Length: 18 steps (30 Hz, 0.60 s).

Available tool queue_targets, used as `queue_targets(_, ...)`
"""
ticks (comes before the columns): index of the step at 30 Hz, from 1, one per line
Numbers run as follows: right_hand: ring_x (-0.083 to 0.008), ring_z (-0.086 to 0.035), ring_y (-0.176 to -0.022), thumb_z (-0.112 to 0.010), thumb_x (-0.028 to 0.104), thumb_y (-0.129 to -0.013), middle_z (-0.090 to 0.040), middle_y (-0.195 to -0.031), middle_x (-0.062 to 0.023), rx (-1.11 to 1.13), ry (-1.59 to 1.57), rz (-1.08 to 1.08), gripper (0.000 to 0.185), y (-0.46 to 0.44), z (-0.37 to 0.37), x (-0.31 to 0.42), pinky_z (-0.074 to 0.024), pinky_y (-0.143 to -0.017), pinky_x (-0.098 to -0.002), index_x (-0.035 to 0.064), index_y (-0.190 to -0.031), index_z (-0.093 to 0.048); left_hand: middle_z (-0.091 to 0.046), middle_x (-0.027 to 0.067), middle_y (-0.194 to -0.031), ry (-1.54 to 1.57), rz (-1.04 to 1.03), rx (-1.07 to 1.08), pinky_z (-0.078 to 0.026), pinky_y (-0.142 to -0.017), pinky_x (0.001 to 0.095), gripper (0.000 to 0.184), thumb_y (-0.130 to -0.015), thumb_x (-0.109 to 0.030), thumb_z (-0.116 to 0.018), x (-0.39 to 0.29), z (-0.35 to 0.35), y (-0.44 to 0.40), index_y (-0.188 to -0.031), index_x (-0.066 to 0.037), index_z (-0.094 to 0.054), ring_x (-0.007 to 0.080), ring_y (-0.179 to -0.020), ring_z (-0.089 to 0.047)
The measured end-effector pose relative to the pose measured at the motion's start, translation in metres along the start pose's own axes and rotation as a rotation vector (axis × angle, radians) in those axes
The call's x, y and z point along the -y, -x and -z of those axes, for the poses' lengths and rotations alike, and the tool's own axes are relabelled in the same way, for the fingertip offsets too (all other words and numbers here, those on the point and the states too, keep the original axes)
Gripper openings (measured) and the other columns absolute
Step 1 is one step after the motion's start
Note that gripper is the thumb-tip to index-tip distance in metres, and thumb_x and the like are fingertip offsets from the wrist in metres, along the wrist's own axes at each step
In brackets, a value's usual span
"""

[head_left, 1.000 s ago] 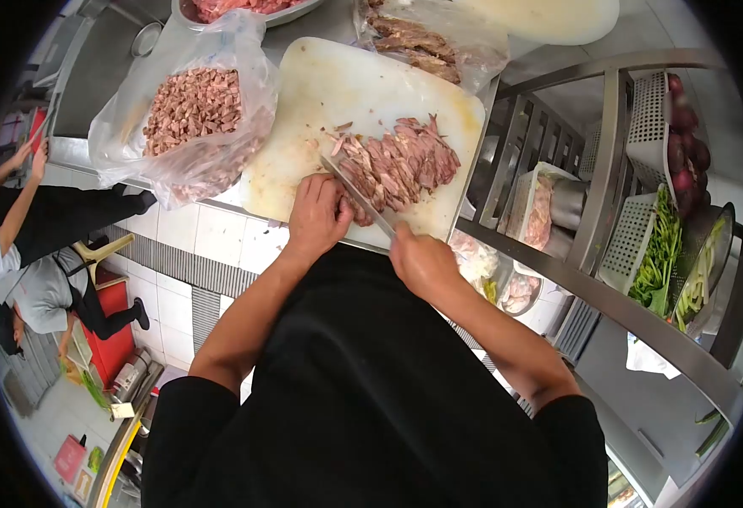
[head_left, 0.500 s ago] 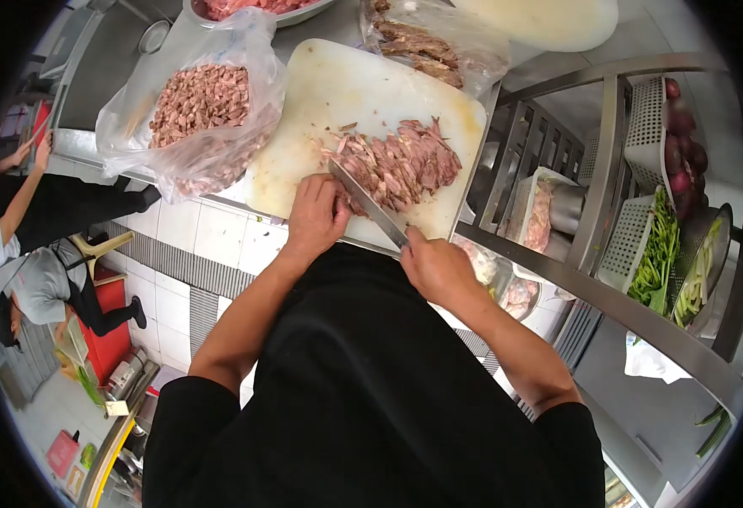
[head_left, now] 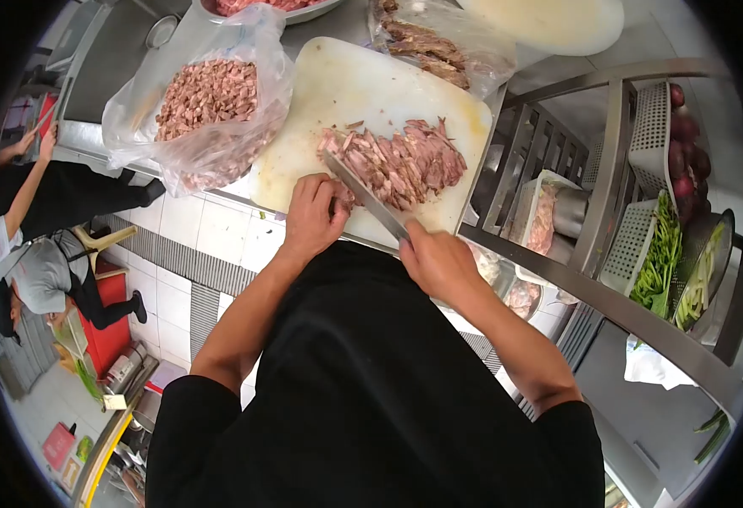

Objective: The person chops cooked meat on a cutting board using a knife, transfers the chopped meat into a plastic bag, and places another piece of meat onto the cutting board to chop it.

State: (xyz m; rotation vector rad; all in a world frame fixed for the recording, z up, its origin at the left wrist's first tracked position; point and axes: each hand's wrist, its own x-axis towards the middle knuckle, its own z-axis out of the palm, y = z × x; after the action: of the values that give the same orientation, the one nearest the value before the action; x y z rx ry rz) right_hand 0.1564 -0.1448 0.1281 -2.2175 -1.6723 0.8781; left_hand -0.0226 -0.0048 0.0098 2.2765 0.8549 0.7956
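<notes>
My right hand [head_left: 438,264] is wrapped round the handle of a knife [head_left: 365,193]. Its long blade slants up and left along the near side of a pile of sliced cooked meat [head_left: 414,162]. On the near edge of the white cutting board [head_left: 329,89], my left hand [head_left: 312,216] has its fingers curled over a piece of meat [head_left: 343,195], mostly hidden under them. The blade lies close beside those fingertips. Left of the board stands an opened clear plastic bag [head_left: 274,80] filled with diced meat [head_left: 209,97].
Behind the board lie a bag of browned meat [head_left: 426,51] and a bowl of raw meat [head_left: 291,17]. To the right, a metal rack [head_left: 596,178] holds baskets of onions [head_left: 685,152] and greens [head_left: 655,254]. Two other people [head_left: 45,279] are at the far left.
The knife tip has shifted slightly up and left by the meat pile. My left hand stays at the board's near edge. The whole view has moved a little.
</notes>
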Motion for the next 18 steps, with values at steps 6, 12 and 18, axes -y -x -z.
queue_targets(6, -0.0474, -0.068, -0.068, -0.059, 0.018, -0.098, -0.067, -0.07, -0.026, -0.106, 0.053, 0.042, 0.02, -0.048, -0.058, 0.001, -0.0538, -0.065, -0.0581, -0.0007, -0.105, -0.056, -0.06, 0.0165, -0.109, -0.11, -0.008, 0.017, -0.05, -0.09, 0.0464, 0.026, -0.077, -0.005, -0.069, 0.007, -0.008, 0.005, -0.102, 0.0, -0.063, 0.0373, -0.102, -0.059)
queue_targets(12, -0.0468, -0.068, -0.071, -0.058, 0.019, -0.099, -0.067, -0.071, -0.0257, -0.028, 0.021, 0.028, 0.021, -0.046, -0.018, 0.004, -0.0531, -0.066, -0.0582, -0.0006, -0.106, -0.055, -0.058, 0.0179, -0.114, 0.015, 0.003, -0.03, -0.05, -0.092, 0.0461, 0.032, -0.078, -0.006, -0.071, -0.005, 0.01, 0.004, -0.109, 0.0, -0.064, 0.0378, -0.105, -0.057)
queue_targets(18, -0.0485, -0.069, -0.07, -0.056, 0.019, -0.1, -0.067, -0.07, -0.026, 0.162, 0.055, -0.109, 0.019, 0.017, -0.007, -0.004, -0.0543, -0.068, -0.0586, 0.0009, -0.107, -0.057, -0.057, 0.0189, -0.114, 0.051, -0.005, 0.031, -0.049, -0.092, 0.046, 0.034, -0.078, -0.006, -0.072, 0.008, 0.001, 0.008, -0.11, 0.0, -0.064, 0.0383, -0.105, -0.057)
